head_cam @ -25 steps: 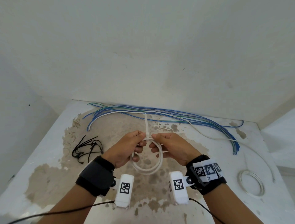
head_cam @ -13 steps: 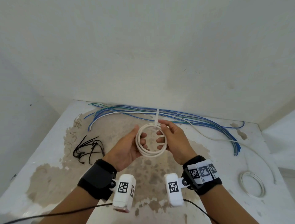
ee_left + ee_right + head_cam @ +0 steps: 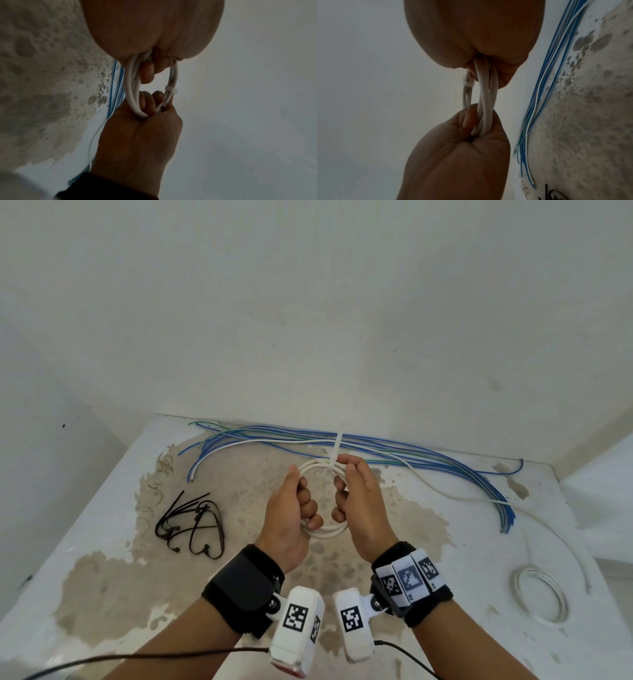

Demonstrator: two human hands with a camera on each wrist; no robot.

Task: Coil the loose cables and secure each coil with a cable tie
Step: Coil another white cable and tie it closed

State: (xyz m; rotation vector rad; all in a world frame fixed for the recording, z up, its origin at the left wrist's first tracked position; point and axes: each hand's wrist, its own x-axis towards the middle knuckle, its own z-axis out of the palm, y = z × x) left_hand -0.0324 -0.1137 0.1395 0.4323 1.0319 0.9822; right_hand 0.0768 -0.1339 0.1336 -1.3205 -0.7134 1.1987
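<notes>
White walls are standing behind a stained worktop (image 3: 445, 577). Above it, the white cable coil (image 3: 325, 531) is hanging between 2 hands, with a cable tie (image 3: 337, 451) already around its top. The left hand (image 3: 286, 518) and right hand (image 3: 363, 508) are each curling fingers around the coil. I think tying is nearly done; next comes putting it down beside the other coil (image 3: 539, 594) and picking a loose cable (image 3: 342, 440).

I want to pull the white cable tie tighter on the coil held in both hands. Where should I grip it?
Probably by the free tail of the white cable tie, which sticks up past the top of the white coil. Come from above with the right hand, already nearest, while the left hand steadies the coil.
</notes>
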